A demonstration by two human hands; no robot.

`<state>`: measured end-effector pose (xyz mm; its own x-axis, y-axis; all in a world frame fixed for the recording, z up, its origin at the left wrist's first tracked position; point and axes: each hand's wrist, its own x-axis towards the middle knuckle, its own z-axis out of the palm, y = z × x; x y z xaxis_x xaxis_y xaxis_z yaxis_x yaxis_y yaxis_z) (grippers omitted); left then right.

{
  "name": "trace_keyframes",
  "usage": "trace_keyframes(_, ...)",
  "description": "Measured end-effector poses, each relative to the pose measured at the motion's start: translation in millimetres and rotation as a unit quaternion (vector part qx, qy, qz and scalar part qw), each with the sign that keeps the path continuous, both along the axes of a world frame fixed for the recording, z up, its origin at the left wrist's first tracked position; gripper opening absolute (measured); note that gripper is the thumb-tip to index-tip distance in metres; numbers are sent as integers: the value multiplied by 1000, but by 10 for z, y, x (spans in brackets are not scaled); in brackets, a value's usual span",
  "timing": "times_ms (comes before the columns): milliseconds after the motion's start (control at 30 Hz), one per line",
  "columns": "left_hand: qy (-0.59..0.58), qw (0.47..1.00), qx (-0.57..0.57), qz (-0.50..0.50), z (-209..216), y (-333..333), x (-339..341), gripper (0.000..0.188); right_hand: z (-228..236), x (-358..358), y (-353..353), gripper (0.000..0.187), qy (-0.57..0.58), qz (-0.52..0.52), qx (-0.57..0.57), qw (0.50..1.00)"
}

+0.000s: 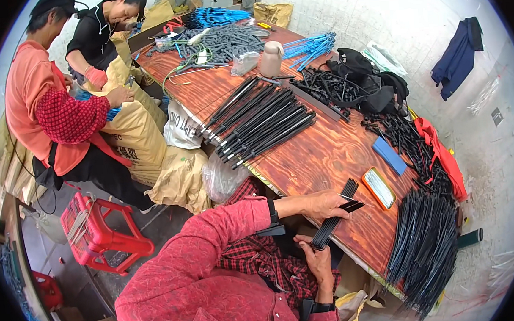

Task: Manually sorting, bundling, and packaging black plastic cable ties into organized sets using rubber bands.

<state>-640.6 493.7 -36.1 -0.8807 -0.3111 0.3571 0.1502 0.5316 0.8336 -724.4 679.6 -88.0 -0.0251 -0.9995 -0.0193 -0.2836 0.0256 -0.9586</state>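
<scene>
My left hand (327,205) reaches over the table's near edge, its fingers closed round a bundle of thin black rods (327,232). A few rods cross the rest at a slant by its fingertips. Lower down, my right hand (316,259) grips the near end of the same bundle, which points toward my lap. An open tin (379,188) with an orange rim and a pale inside lies just right of my left hand. Beyond it is a blue block (389,156). A big heap of thin black rods (424,247) spreads over the table's right end.
On the wooden table (328,149) lie a row of black rods with silvery ends (260,121), grey parts (219,44), blue rods (310,49) and a beige flask (272,59). Two people work at left beside tan sacks (135,130). A red stool (104,231) stands behind them.
</scene>
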Motion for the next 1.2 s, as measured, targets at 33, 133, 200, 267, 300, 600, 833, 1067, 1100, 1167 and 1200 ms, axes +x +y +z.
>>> trace_keyframes(33,-18,1000,11,9,32,-9,18,26,-20,14,-21,19,-24,-13,-5,1000)
trace_keyframes(133,-22,999,24,16,16,-32,23,26,-30,-1,4,19,40,-24,-12,999)
trace_keyframes(200,10,999,27,15,0,-28,26,26,12,-24,16,18,70,-28,-16,997)
trace_keyframes(267,1,999,27,24,12,-28,31,26,119,-65,18,18,150,-64,-45,986)
trace_keyframes(300,-5,999,27,31,35,-31,34,26,140,-64,5,17,189,-82,-61,977)
trace_keyframes(600,166,974,-124,90,-140,-151,-87,25,18,-9,-73,15,131,-116,-114,978)
trace_keyframes(833,21,993,12,112,-54,23,-41,33,-174,-159,92,14,131,-119,-120,977)
trace_keyframes(1067,-37,997,-40,61,-37,24,-9,36,-23,-52,102,13,123,-71,-92,986)
trace_keyframes(1100,-29,997,-57,53,-14,-22,-44,35,-30,-70,114,13,125,-59,-80,987)
trace_keyframes(1167,-6,997,-46,56,-44,-60,-71,34,-48,-101,112,13,90,-72,-77,990)
trace_keyframes(1200,15,998,-49,45,-66,-72,-80,33,-52,-112,109,13,73,-82,-75,991)
